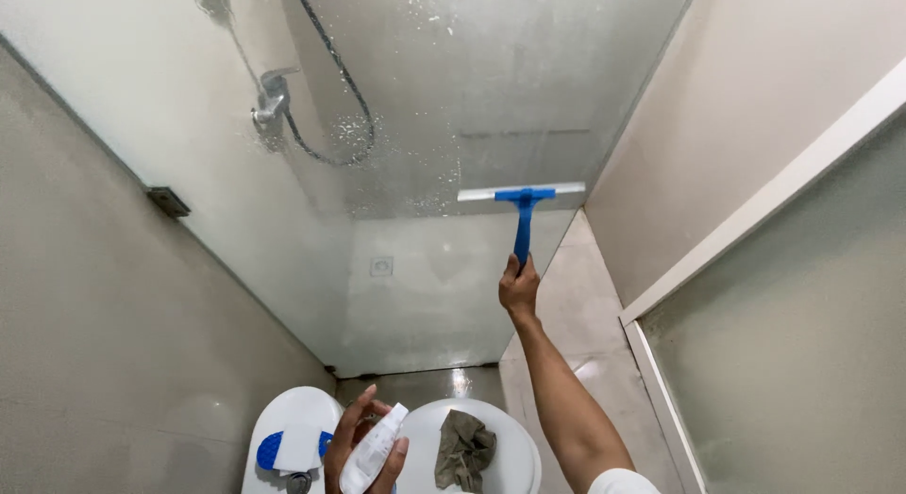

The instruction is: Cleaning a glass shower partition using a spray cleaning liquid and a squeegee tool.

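Squeegee (522, 196), blue handle with white blade, gripped at handle end by right hand (518, 288), arm stretched up and forward. Blade flat against glass shower panel (453, 88), horizontal, at boundary between wet droplet-covered upper area and clearer lower area. Left hand (363, 447) low in view, fingers wrapped around white spray bottle (374, 449), nozzle pointing up-right. Just right of bottle, crumpled olive-green cloth (464, 449) lying on closed white toilet lid (500, 456). Left of hand, white cistern top (293, 414) with blue round flush button (271, 450) and white paper piece on it. Behind glass: chrome shower valve (272, 98) with dark hose (344, 107) looping down, square floor drain (381, 266). Metal hinge (168, 201) on left edge of glass at beige tiled wall. Frosted door with white frame at right.
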